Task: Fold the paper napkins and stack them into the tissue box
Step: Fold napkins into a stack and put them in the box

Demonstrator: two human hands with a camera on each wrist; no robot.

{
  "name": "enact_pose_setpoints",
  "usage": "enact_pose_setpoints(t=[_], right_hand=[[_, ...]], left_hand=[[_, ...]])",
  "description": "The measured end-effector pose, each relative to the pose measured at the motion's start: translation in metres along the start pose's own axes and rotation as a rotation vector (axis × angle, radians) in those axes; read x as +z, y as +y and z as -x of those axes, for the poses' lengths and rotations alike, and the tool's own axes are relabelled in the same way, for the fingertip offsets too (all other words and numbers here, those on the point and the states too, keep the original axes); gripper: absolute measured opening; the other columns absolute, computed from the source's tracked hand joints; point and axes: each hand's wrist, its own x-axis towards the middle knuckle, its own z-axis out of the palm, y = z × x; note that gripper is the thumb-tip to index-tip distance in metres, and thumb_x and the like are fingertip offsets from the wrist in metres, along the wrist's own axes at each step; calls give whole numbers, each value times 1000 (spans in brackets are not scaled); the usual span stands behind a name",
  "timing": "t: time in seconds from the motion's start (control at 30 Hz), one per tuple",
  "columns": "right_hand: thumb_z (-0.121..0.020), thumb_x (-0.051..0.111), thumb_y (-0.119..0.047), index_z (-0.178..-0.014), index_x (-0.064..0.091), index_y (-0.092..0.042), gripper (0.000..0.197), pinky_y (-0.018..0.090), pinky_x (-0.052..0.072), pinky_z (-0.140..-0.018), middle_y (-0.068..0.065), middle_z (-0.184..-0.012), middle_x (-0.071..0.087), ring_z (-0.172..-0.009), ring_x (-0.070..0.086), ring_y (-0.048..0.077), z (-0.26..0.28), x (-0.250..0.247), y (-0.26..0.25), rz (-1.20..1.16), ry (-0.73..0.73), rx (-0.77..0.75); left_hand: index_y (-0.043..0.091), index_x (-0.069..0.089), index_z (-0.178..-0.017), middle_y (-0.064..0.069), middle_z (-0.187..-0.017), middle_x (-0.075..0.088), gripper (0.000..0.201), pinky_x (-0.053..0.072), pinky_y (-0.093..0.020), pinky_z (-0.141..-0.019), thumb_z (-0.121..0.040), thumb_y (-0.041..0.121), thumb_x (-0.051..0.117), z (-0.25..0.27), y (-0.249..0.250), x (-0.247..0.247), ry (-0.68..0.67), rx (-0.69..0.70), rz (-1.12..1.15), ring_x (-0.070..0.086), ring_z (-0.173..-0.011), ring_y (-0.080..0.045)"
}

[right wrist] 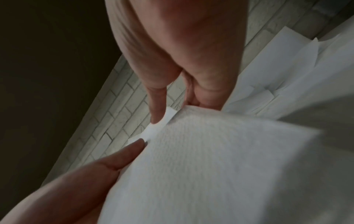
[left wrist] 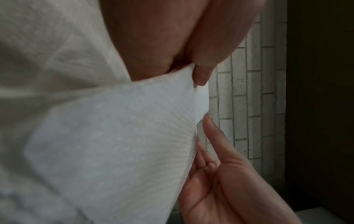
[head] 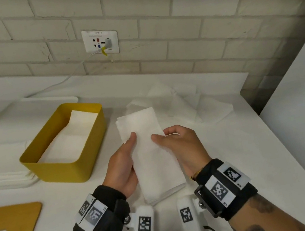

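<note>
Head view, your left hand [head: 123, 165] and right hand [head: 181, 146] each with grip pinched on the folded napkin [head: 152, 156] above the table [head: 257, 158], yellow tissue box [head: 59, 168] at ten o'clock holding folded napkins, loose napkins [head: 186, 105] at one o'clock.

embossed paper napkin [head: 150, 152]; matt yellow box [head: 59, 168], perhaps metal; wooden lid [head: 14, 227]

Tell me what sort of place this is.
Probably an indoor workroom or utility counter, not a dining area: a white counter against a painted brick wall, with a wall socket and plugged-in cable above it.
</note>
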Motion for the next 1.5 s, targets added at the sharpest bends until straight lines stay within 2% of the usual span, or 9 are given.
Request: enact_pose_setpoints(t=[0.27, 0.53, 0.7, 0.8, 0.9, 1.0, 1.17, 1.33, 1.5], right_hand=[[-83, 78, 0, -102, 62, -4, 25, 31, 58, -64, 21, -85, 73, -71, 72, 26, 43, -68, 29, 328, -269, 176], [-87, 77, -32, -101, 71, -10, 27, 22, 50, -66, 7, -97, 74, -84, 67, 17, -19, -188, 4, 918, 92, 248], [-81, 75, -55, -98, 71, -4, 54, 22, 42, -50, 5, -83, 72, -61, 60, 14, -37, -186, 28, 720, 240, 372], [-52, 79, -75, -119, 59, -7, 97, 28, 49, -65, 9, -109, 64, -90, 63, 24, -51, -171, 41, 677, 321, 385], [-72, 85, -54, -141, 42, -2, 96, 36, 51, -95, 14, -139, 54, -126, 56, 33, -62, -156, 45, 739, 340, 394], [-79, 84, -42, -141, 42, -1, 85, 35, 51, -95, 16, -140, 56, -124, 58, 33, -69, -146, 47, 788, 334, 405], [-82, 78, -42, -122, 58, -5, 58, 29, 55, -59, 16, -113, 69, -79, 66, 26, -68, -147, 51, 832, 330, 393], [-89, 72, -25, -117, 62, -10, 33, 31, 50, -94, 9, -121, 66, -112, 62, 27, -72, -161, 30, 912, 299, 172], [-89, 75, -21, -142, 46, -16, 61, 27, 37, -105, 6, -148, 46, -135, 45, 25, -94, -175, 9, 1111, 65, 138]], left_hand=[[20, 67, -118, 0, -107, 79, 24, 55, -40, -85, -104, 33, 54, -2, 6, -17, 68, 112, 28, 77, -94, -16], [29, 85, -89, 1, -111, 78, 37, 62, -36, -76, -104, 34, 52, -1, -1, -20, 64, 66, 6, 76, -97, -14], [36, 84, -85, 1, -113, 78, 37, 61, -39, -77, -104, 35, 52, 3, -3, -18, 82, 47, 1, 76, -98, -15], [22, 77, -114, 0, -117, 77, 29, 63, -40, -83, -103, 35, 54, 3, -3, -18, 127, 42, 6, 75, -101, -16], [21, 67, -123, 1, -118, 76, 29, 59, -39, -86, -102, 36, 54, 3, -3, -17, 134, 43, -4, 75, -103, -16], [20, 72, -120, -1, -118, 76, 29, 57, -43, -89, -101, 36, 56, 3, -2, -17, 151, 41, -6, 75, -101, -16], [21, 72, -121, -1, -118, 76, 30, 57, -44, -91, -101, 36, 56, 5, -3, -20, 169, 31, -12, 73, -109, -20], [21, 65, -129, -3, -121, 75, 34, 50, -47, -98, -100, 38, 56, 4, -4, -26, 165, 19, -23, 69, -116, -25], [23, 65, -129, -4, -121, 75, 35, 48, -51, -100, -100, 39, 54, 5, -1, -25, 155, 2, -29, 68, -117, -28]])
